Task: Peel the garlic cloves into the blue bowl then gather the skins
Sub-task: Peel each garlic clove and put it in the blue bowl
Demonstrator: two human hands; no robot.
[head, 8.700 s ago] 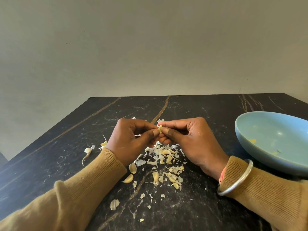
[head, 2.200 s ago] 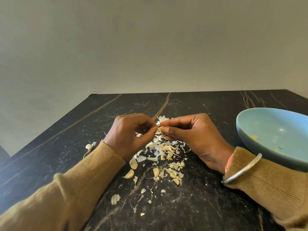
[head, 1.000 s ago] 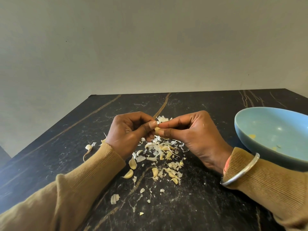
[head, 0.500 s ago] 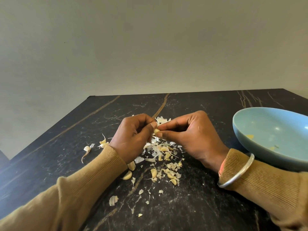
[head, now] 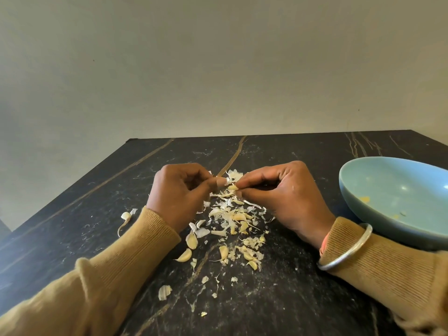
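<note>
fingertip to fingertip, pinching a garlic clove [head: 232, 187] in the right hand [head: 286, 202], curling the left hand [head: 179, 197] beside it, grip unclear, working above skins [head: 232, 219] on the marble table [head: 303, 299], left of the blue bowl [head: 392, 175].

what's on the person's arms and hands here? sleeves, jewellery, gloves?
Both arms wear mustard-tan ribbed knit: the left sleeve and right sleeve end in ribbed cuffs at the wrists. A plain silver bangle sits over the right cuff, and a thin orange-pink band shows at that cuff's edge. The left hand and right hand are bare: no gloves, no rings visible.
</note>
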